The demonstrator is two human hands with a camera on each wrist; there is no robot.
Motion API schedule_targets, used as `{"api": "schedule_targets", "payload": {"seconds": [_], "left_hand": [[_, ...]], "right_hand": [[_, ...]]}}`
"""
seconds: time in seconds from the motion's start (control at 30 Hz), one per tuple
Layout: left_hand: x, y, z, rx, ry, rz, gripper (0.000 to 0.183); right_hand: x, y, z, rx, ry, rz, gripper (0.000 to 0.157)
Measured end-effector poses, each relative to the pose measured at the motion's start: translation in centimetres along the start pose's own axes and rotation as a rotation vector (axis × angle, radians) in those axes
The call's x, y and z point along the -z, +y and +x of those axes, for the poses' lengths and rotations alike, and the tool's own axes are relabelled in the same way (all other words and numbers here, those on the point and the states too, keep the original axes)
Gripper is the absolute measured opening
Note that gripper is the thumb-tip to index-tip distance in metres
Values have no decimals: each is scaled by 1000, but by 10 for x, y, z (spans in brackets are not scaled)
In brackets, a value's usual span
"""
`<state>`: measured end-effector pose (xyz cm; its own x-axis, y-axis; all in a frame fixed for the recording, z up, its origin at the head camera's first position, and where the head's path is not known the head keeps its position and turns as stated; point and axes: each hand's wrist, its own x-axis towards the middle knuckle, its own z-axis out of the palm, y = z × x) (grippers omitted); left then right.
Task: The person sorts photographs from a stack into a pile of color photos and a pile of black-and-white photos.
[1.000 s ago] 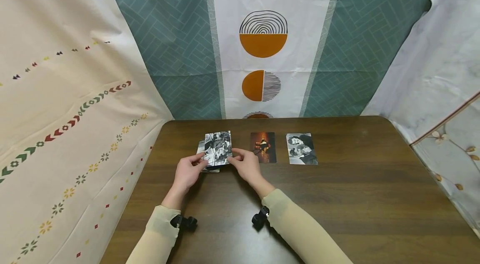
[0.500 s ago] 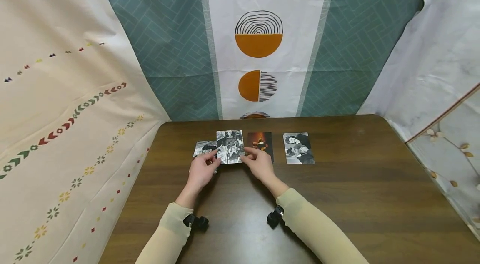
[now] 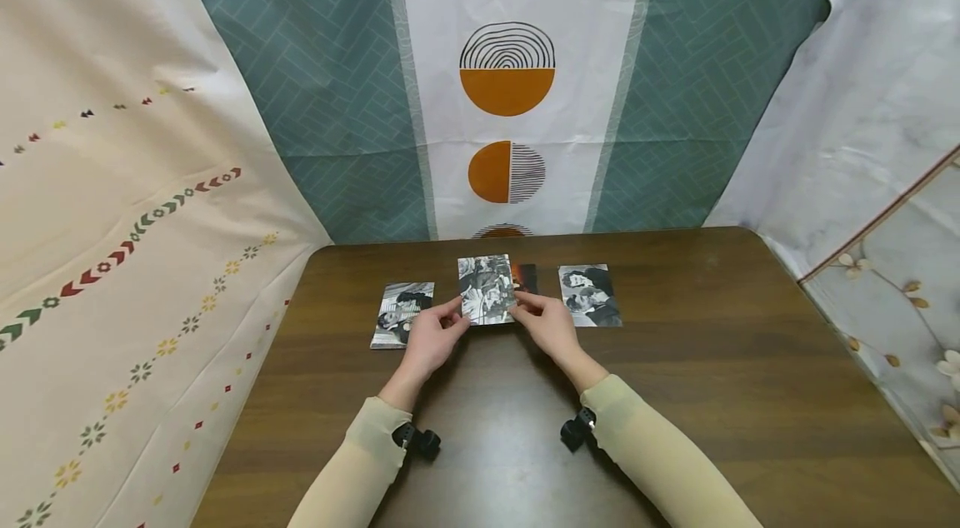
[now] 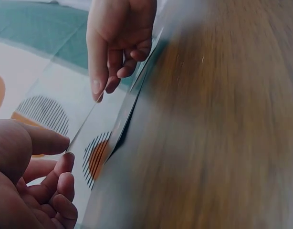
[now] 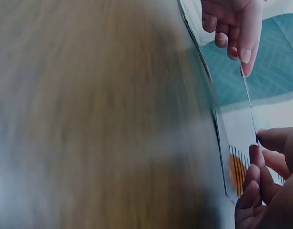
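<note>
Between both hands a black-and-white photo card [image 3: 486, 288] is held up above the table. My left hand [image 3: 435, 336] pinches its left edge between thumb and fingers, and my right hand [image 3: 551, 328] pinches the right edge. Both wrist views show the card edge-on as a thin line, off the tabletop. Behind it, a dark orange picture card [image 3: 527, 278] is mostly hidden. A black-and-white photo [image 3: 591, 295] lies to the right. Left of the hands lies another black-and-white photo [image 3: 397, 316], partly covered by my left fingers.
The brown wooden table [image 3: 675, 411] extends on all sides of the hands. A patterned cloth [image 3: 510, 112] hangs behind its far edge, with a cream cloth [image 3: 150, 303] at the left and a pale floral one [image 3: 900, 278] at the right.
Both hands have carried the held photo card rightward, off the left-hand photo and in front of the orange picture card. The left photo is now mostly uncovered. The head view has shifted slightly.
</note>
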<state>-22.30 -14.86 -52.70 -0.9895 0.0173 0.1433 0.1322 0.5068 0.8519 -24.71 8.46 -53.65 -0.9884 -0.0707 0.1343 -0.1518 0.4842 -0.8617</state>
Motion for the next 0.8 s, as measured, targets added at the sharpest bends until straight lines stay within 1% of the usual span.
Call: {"api": "schedule_targets", "payload": {"seconds": [0.2, 0.43, 0.6, 0.8], "left_hand": [[-21, 9, 5, -35, -19, 7, 45], [-44, 20, 11, -50, -53, -11, 45], [-60, 25, 15, -48, -69, -1, 45], [-80, 33, 16, -48, -96, 19, 40]], "right_hand": [[20, 10, -2, -22, 5, -23, 40], [45, 21, -3, -53, 15, -54, 42], [59, 28, -4, -63, 33, -81, 43], [75, 40, -6, -84, 51, -130, 42]]}}
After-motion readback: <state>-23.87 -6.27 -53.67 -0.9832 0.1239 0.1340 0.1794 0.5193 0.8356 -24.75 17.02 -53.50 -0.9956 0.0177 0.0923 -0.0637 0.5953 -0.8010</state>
